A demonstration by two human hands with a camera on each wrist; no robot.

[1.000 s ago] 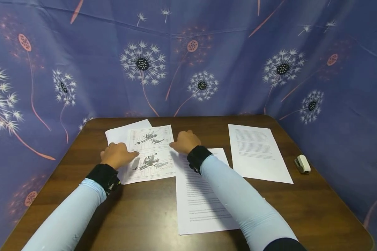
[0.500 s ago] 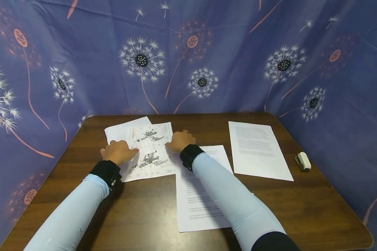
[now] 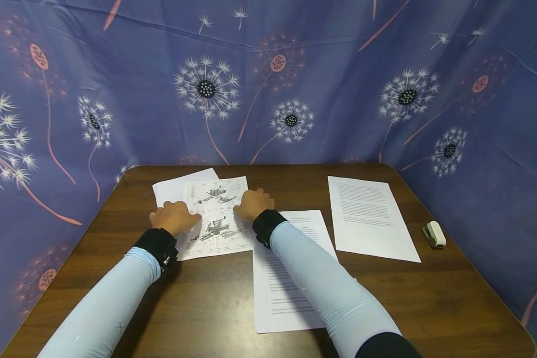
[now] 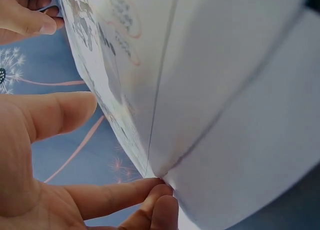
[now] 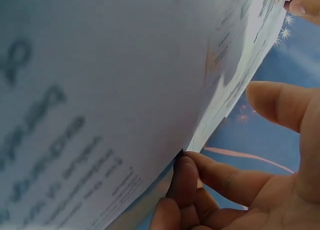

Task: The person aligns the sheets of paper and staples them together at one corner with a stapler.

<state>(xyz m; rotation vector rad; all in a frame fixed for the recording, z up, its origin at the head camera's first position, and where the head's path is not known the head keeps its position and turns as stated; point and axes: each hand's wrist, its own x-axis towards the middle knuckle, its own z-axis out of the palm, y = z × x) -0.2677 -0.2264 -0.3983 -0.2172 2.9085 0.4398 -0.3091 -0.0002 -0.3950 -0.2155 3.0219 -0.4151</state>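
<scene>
A sheet printed with exploded-view diagrams (image 3: 217, 241) lies on the table at left of centre, partly over a blank white sheet (image 3: 172, 187). My left hand (image 3: 173, 218) rests at the left side of these sheets. In the left wrist view its fingertips (image 4: 162, 210) touch the paper while the thumb stands apart. At the diagram sheet's right edge is my right hand (image 3: 253, 205). Its fingertips (image 5: 186, 175) meet the paper there, and that thumb is held away too. Beneath the right wrist lies a sheet of printed text (image 3: 273, 298), partly covered by the forearm.
Another text sheet (image 3: 369, 219) lies at the right on the brown wooden table (image 3: 206, 308). Further right, near the table's edge, sits a small white stapler (image 3: 434, 234). A blue dandelion-print cloth (image 3: 331, 59) hangs behind and beside the table.
My right hand has shifted left, up against the diagram sheet's right edge. The left hand has stayed at the sheets' left side, and the papers look almost unmoved.
</scene>
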